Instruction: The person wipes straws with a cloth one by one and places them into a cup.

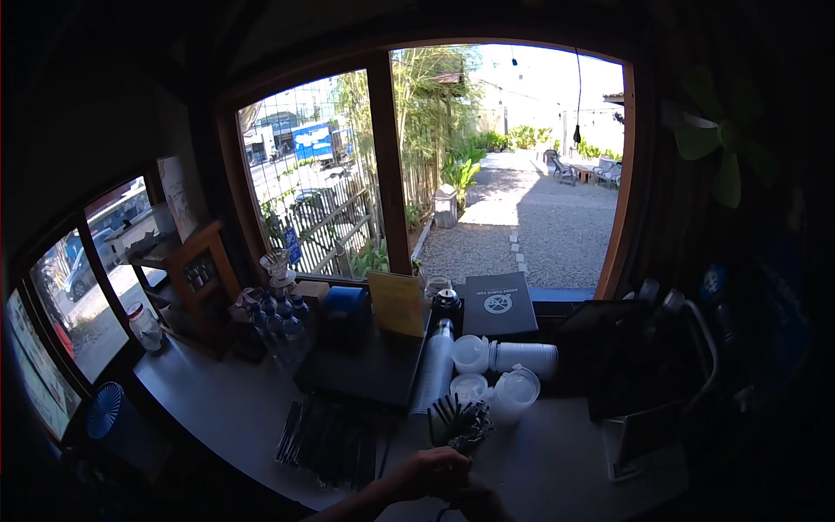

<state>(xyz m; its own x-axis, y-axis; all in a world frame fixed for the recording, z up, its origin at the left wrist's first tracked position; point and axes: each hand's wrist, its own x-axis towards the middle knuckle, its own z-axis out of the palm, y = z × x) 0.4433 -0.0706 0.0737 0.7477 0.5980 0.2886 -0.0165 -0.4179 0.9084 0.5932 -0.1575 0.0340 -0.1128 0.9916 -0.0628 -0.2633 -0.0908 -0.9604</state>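
A bundle of black straws (pixel 459 424) stands up from my hands at the front of the counter, its ends fanned out. My left hand (pixel 433 470) reaches in from the lower left, fingers closed around the bundle's lower end. Close against it is my right hand (pixel 477 498), dim and partly merged with shadow; its fingers look closed, but what they hold is hidden. To the left lies a pile of long, dark, thin pieces (pixel 326 442), probably more straws. Just beyond the bundle are white plastic tubs (pixel 515 393) and a long stack of cups (pixel 434 370) lying on its side.
On the grey counter (pixel 204 383) stand water bottles (pixel 280 320), a dark flat box (pixel 361 365), a yellow card (pixel 397 303) and a black menu folder (pixel 498 304). A tablet-like stand (pixel 622 448) is at the right. Windows face a gravel yard.
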